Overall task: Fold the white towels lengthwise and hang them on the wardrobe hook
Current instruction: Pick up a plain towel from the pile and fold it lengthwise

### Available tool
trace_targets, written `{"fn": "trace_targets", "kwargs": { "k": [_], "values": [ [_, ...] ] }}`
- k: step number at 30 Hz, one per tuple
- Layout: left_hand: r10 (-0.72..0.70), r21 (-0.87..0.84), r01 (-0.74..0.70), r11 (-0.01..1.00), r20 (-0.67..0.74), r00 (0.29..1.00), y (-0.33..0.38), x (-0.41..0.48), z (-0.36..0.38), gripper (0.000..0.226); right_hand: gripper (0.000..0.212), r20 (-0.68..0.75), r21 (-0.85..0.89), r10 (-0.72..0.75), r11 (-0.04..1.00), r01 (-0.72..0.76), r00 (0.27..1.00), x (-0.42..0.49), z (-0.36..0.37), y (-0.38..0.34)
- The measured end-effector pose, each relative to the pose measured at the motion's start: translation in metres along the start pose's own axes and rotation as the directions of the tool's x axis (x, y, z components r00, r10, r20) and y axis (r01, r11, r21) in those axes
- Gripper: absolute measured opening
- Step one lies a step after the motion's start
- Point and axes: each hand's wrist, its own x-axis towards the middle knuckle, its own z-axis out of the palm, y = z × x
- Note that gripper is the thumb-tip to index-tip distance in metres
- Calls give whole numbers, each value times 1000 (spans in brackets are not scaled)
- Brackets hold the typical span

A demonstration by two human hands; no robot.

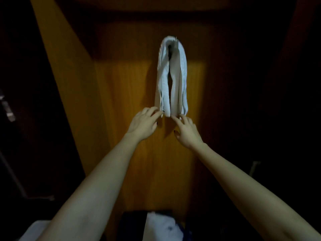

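A folded white towel [172,75] hangs over a small metal hook [176,40] on the wooden wardrobe panel [135,87], its two halves drooping side by side. My left hand [143,123] reaches up to the lower left end of the towel, and its extended fingertips touch the hem. At the lower right end, my right hand [186,130] has its straight fingers just under the hem. Neither hand grips the cloth.
White cloth [161,226] lies at the bottom centre over something dark. A pale surface [33,230] shows at the bottom left. Dark wardrobe sides flank the lit panel, with a metal bar [10,171] at the left.
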Motion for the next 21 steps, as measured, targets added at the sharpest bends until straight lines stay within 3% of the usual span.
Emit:
{"fn": "trace_targets", "kwargs": {
  "k": [4, 11, 21],
  "values": [
    [-13, -39, 22, 999, 226, 974, 28, -95, 34, 53, 70, 227, -80, 31, 997, -13, 973, -87, 54, -15],
    [-28, -125, 99, 987, 476, 879, 61, -234, 98, 56, 70, 540, -119, 58, 993, 8, 840, -217, 142, -14],
    [-77, -138, 220, 966, 656, 751, 101, -393, 219, 60, 63, 736, -167, 137, 986, -18, 663, -350, 276, 17]
  ]
}}
